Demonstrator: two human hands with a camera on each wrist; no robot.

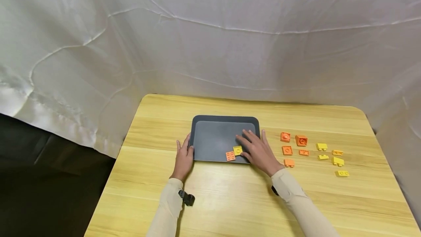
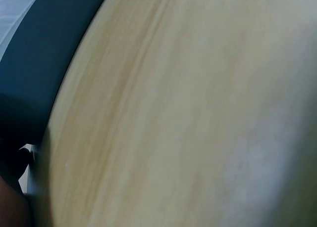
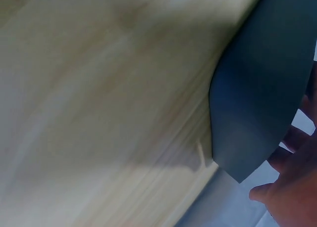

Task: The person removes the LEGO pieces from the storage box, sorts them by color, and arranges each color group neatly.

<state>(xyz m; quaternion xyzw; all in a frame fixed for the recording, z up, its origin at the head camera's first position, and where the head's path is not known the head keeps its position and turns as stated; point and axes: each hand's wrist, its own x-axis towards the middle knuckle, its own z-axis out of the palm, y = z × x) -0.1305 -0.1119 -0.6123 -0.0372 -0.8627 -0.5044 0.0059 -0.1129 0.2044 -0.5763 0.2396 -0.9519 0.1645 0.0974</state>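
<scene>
A dark grey rectangular tray point(image 1: 210, 134) lies on the wooden table. Inside it, near the front edge, are an orange toy brick point(image 1: 230, 156) with studs up and a yellow toy brick point(image 1: 237, 150) showing its hollow underside. My left hand point(image 1: 183, 162) is at the tray's left side, thumb and a finger against the wall, fingers mostly straight. Over the tray's right part my right hand point(image 1: 261, 154) spreads its fingers, with one finger outside the right wall. The thumb tip is close beside the yellow brick; contact is unclear. Neither wrist view shows the bricks.
Right of the tray lie several orange bricks point(image 1: 287, 150), with several yellow bricks point(image 1: 338, 161) farther right. Some lie on their sides or upside down. The wooden table point(image 1: 223, 200) has rounded far corners, and a pale curtain point(image 1: 230, 54) hangs behind it.
</scene>
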